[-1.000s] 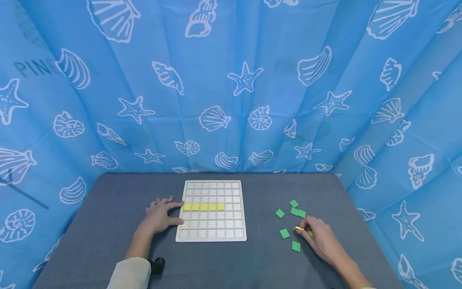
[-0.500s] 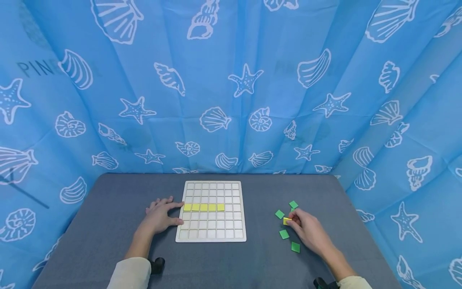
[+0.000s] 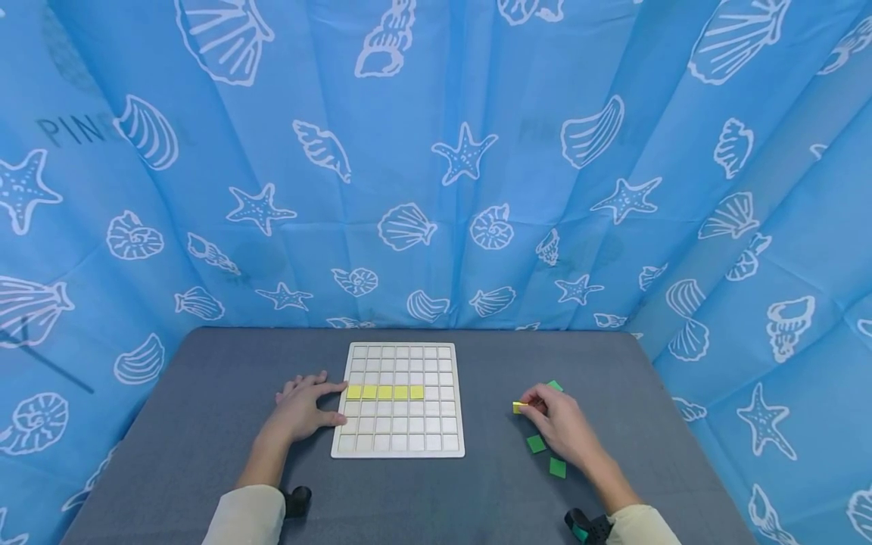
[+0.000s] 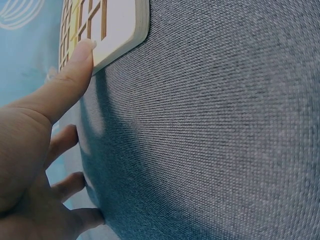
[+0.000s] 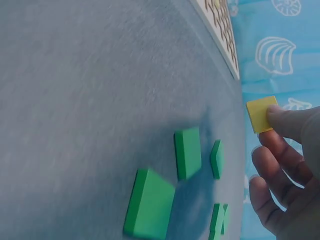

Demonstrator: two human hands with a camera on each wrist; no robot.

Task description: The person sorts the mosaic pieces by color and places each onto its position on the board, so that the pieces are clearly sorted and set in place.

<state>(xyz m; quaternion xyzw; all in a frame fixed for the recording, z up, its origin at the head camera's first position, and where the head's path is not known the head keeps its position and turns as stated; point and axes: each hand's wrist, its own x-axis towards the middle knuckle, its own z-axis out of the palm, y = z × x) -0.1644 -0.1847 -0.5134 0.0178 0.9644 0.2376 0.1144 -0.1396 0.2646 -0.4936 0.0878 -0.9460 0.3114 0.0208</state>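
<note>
A yellow square tile [image 5: 260,114] is pinched between the thumb and fingers of my right hand [image 3: 562,425], raised above the table right of the board. The white grid board [image 3: 402,446] lies flat, with a row of several yellow tiles [image 3: 384,392] filling part of one line of cells. At the board's left edge my left hand [image 3: 300,409] rests with fingers spread, its thumb [image 4: 80,55] touching the rim. Several green square tiles [image 5: 152,205] lie on the table beneath and around my right hand, which hides some of them in the head view.
A grey cloth-covered table [image 3: 409,499] carries everything. Blue curtains [image 3: 436,189] printed with white shells and starfish hang behind it and on both sides. Black wrist straps [image 3: 587,526] show near the cuffs.
My right hand has lifted the yellow tile from among the green tiles and moved left with it toward the board. My left hand has stayed at the board's edge.
</note>
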